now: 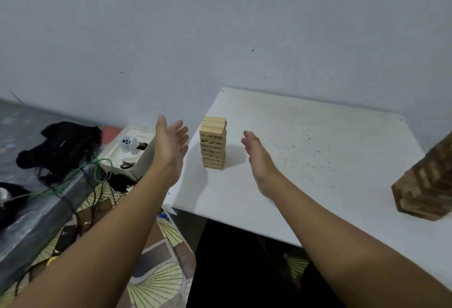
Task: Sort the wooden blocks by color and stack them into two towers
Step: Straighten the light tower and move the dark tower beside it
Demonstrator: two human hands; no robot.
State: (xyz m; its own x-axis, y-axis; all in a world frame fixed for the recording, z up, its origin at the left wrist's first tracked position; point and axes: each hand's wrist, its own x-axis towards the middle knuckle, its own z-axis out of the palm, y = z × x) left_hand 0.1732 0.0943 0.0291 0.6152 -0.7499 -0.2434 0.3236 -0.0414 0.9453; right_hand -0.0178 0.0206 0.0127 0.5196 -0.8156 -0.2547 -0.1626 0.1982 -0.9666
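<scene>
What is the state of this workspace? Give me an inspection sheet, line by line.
Surface: white table, scuffed and speckled, set against a pale wall.
Job's things: light wooden tower upright near the table's left edge; dark wooden tower at the right edge, partly out of frame.
Clutter: no loose blocks seen on the table.
Hands: left hand and right hand open, one on each side of the light tower, touching nothing; fingers straight.
Cables: green cable and dark ones trail over the floor on the left.
Surroundings: white box of small items, black cloth, patterned floor mat.
</scene>
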